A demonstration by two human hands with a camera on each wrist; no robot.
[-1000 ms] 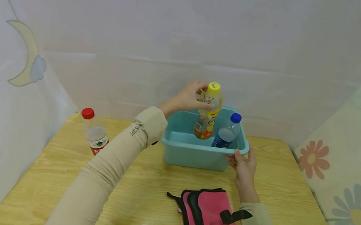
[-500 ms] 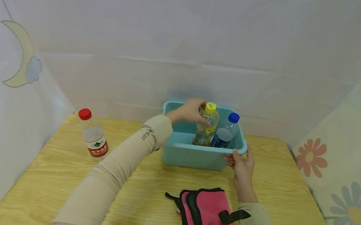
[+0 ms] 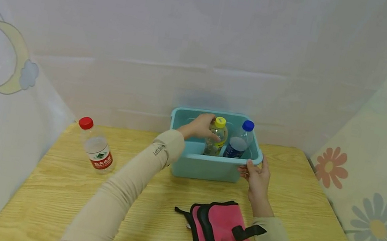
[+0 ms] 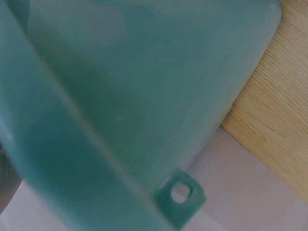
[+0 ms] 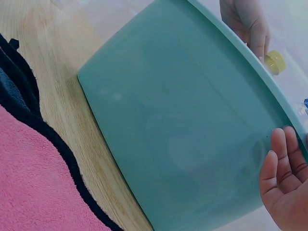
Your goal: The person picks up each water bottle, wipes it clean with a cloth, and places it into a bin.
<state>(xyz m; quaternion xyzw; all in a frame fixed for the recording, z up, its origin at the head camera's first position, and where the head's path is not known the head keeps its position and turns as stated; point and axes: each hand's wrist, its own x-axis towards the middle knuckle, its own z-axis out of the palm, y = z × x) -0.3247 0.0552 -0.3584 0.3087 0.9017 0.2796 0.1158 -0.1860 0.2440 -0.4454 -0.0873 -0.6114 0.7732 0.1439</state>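
Head: left hand (image 3: 201, 126) grips the yellow-capped bottle (image 3: 223, 134) between thumb and fingers, inside the blue tub (image 3: 206, 168), beside the blue-capped bottle (image 3: 238, 146). Right hand (image 3: 258, 181) pinches the tub's near right rim. Pink cloth (image 3: 228, 231) in front; red-capped bottle (image 3: 97, 149) at left.

Left wrist: mostly tub, blurred; grip cannot be told here.

Right wrist: right-hand fingers under the rim; yellow cap beyond.
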